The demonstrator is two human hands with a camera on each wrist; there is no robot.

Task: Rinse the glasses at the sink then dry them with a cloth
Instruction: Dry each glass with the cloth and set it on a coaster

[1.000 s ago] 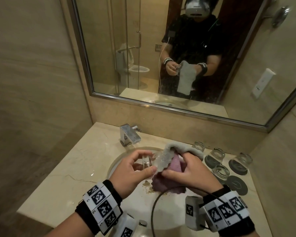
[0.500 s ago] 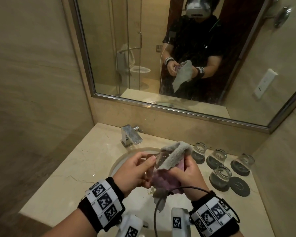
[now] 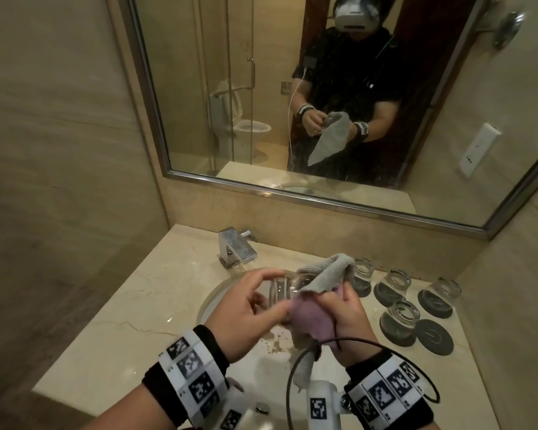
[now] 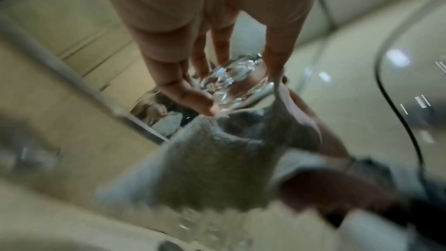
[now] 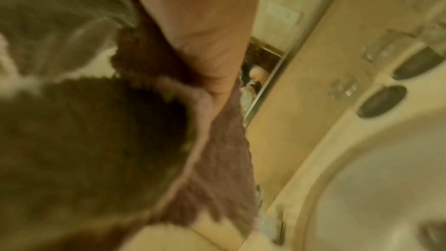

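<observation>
Left hand pinched the clear glass at its thick base end, thumb below and fingers curled over the top, so we had it clamped above the sink basin. Glass was a short smooth-walled tumbler lying on its side, long axis roughly left-right, open mouth toward the right hand. Right hand gripped the cloth, fingers curled round a bunched wad pressed against the glass mouth; we couldn't tell how far the cloth went inside. Cloth was nubby terry, grey on one face and pinkish-purple on the other, one grey fold draped over the top of the glass, a loose tail hanging below the right wrist. Both wrists sat close together over the basin, palms turned inward. Wrist views were blurred. Four more glasses stood mouth-down on dark round coasters on the beige marble counter, right of the basin; one coaster was bare. Square chrome faucet sat behind the basin, under the mirror.
</observation>
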